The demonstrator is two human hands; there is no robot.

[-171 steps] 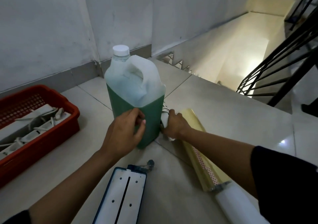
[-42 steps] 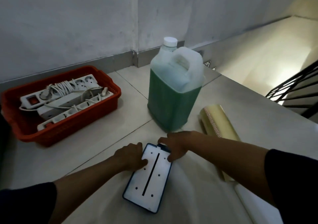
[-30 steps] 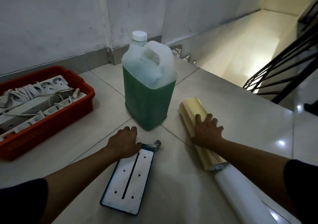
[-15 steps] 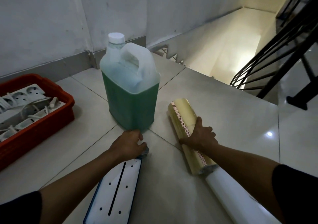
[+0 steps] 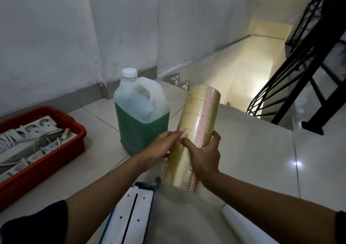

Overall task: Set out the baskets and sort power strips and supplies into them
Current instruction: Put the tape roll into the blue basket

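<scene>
I'm over a tiled landing (image 5: pixel 243 150) beside a stairwell. Far left of my fingers sits the red basket (image 5: pixel 71 131) of power strips (image 5: pixel 31 131). My left hand (image 5: pixel 161 146) presses straight fingers against the tape sleeve (image 5: pixel 196 131), lifted off the floor; my right hand (image 5: pixel 204 155) curls around it. Beyond the fingers stands the green jug (image 5: pixel 142 120).

The right hand (image 5: pixel 205 156) grips a wrapped stack of clear tape rolls (image 5: pixel 194 131), tilted and lifted off the tiled floor (image 5: pixel 234 150); the left hand (image 5: pixel 161 148) rests flat against its side. Behind stands a green-filled jug (image 5: pixel 142 118). A red basket (image 5: pixel 46 150) at left holds white power strips (image 5: pixel 31 137).
</scene>
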